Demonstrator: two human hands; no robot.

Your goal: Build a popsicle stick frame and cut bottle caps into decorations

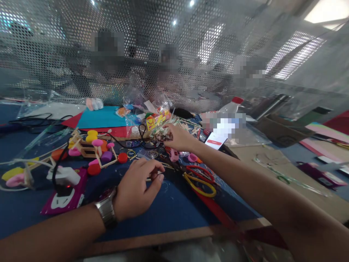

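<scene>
My left hand point(139, 187), with a metal-band watch point(107, 209) on the wrist, hovers over the blue tabletop. Its fingers are curled and the thumb closes toward the forefinger; what may be between them is too small to make out. Thin wooden sticks lie just behind it. Farther off, my right hand point(178, 138) reaches into a heap of small pale pieces point(180, 123), its thumb and forefinger apart at the heap's edge. Below that hand lie a small pink piece point(173, 155) and pliers or scissors with red and yellow handles point(200, 185).
Stick frames with coloured round pieces point(91, 147) stand at left, beside a purple power strip point(65, 193) with a white plug. A lit phone point(216, 138), a clear bottle point(231, 107) and a cardboard box point(280, 129) are at right. A perforated screen point(152, 72) rises behind; people are beyond it.
</scene>
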